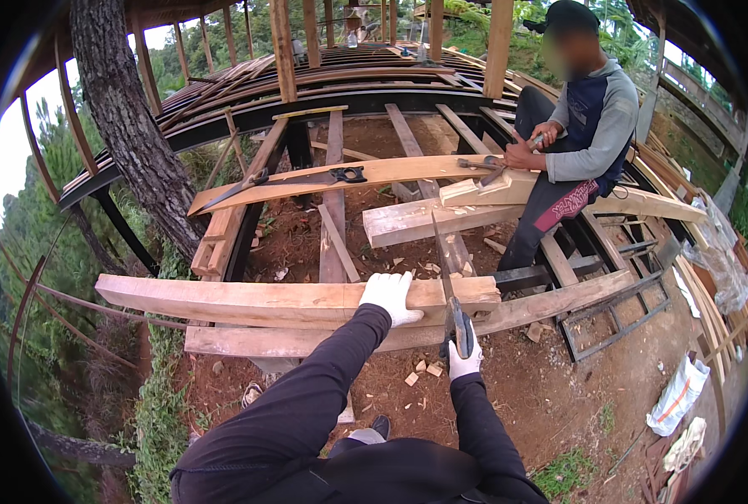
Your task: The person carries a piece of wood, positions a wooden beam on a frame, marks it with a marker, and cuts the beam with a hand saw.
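Note:
A long wooden beam (231, 294) lies crosswise in front of me on top of another timber (256, 340). My left hand (389, 297), in a white glove, grips the beam from above near its right end, fingers over its far edge and thumb toward me. My right hand (465, 359), also gloved, is closed round the handle of a hand saw (444, 269). The saw's blade points away from me and crosses the beam just short of its right end. Whether its teeth are in the wood I cannot tell.
A co-worker (592, 126) sits at the right, working a notched wood block (491, 191) with a hand tool. A second saw (307, 178) lies on a curved plank (399, 170). A tree trunk (130, 126) rises left; a metal frame (617, 319) and white sack (678, 395) lie right.

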{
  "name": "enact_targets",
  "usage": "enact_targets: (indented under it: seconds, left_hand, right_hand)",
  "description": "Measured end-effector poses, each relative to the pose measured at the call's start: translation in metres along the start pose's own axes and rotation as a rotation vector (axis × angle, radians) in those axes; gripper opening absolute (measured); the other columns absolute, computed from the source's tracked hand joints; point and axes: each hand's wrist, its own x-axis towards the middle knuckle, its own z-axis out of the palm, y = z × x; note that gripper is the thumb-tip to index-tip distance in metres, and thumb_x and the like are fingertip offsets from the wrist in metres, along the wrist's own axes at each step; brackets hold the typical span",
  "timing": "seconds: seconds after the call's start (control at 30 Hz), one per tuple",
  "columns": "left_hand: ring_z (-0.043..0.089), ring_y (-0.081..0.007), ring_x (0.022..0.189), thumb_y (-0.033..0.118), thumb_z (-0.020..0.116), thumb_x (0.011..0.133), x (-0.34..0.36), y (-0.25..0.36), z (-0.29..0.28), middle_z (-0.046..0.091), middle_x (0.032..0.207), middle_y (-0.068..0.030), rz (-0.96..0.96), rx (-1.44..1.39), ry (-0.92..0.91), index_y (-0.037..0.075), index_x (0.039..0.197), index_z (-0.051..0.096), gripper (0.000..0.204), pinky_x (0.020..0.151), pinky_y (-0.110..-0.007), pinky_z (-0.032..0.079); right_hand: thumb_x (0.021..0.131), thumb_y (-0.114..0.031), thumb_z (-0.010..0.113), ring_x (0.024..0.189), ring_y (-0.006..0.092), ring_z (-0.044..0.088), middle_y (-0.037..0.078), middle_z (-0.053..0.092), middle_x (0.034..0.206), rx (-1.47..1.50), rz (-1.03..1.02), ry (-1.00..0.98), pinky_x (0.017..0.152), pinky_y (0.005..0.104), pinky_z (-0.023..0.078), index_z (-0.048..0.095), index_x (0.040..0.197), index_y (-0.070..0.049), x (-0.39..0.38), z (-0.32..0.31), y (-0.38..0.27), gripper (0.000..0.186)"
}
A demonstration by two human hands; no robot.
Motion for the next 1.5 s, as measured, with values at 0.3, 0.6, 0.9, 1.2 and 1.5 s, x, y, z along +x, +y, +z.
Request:
enact_targets:
  seconds: [0.3,0.6,0.9,1.2,1.5]
  left_hand:
    - [0.06,-0.0331,0.113,0.062,0.075,0.071,-0.001,0.001,0.0,0.064,0.12,-0.0172,0.009,0.003,0.015,0.001,0.138,0.051,0.094,0.102,-0.043,0.041]
    - [0.057,-0.0308,0.121,0.066,0.072,0.073,0.002,0.001,-0.002,0.061,0.128,-0.0166,-0.023,0.023,-0.089,0.002,0.144,0.046,0.099,0.107,-0.044,0.037]
    - [0.057,-0.0307,0.121,0.066,0.071,0.073,0.0,0.002,-0.003,0.061,0.127,-0.0162,-0.018,0.027,-0.082,0.002,0.144,0.047,0.099,0.107,-0.044,0.037]
    - [0.06,-0.0333,0.112,0.062,0.074,0.071,0.0,0.002,0.001,0.064,0.118,-0.0173,0.003,0.025,0.022,0.0,0.138,0.052,0.094,0.101,-0.043,0.041]
    - [0.059,-0.0329,0.113,0.063,0.074,0.072,0.0,0.001,0.001,0.063,0.121,-0.0171,-0.003,0.022,-0.004,0.0,0.139,0.051,0.094,0.103,-0.043,0.04]
  right_hand:
    - [0.086,0.001,0.063,0.135,0.026,0.053,0.019,0.053,0.146,0.053,0.073,-0.019,0.114,0.0344,0.039,0.04,0.149,0.005,-0.001,0.0,0.0,0.067]
    - [0.084,0.002,0.065,0.14,0.0268,0.047,0.018,0.05,0.149,-0.075,-0.006,-0.008,0.118,0.0361,0.033,0.042,0.148,0.004,-0.001,-0.002,-0.009,0.068]
    - [0.085,0.0,0.063,0.138,0.0259,0.048,0.018,0.051,0.148,-0.074,-0.018,-0.024,0.116,0.0357,0.035,0.042,0.148,0.004,-0.001,-0.002,-0.008,0.066]
    - [0.086,-0.004,0.064,0.136,0.0274,0.052,0.02,0.052,0.147,0.05,0.09,-0.023,0.114,0.0361,0.039,0.04,0.149,0.005,0.001,-0.002,0.01,0.067]
    - [0.087,-0.005,0.064,0.134,0.027,0.053,0.02,0.053,0.146,-0.036,-0.075,-0.009,0.113,0.0358,0.04,0.042,0.148,0.005,0.001,-0.002,0.004,0.066]
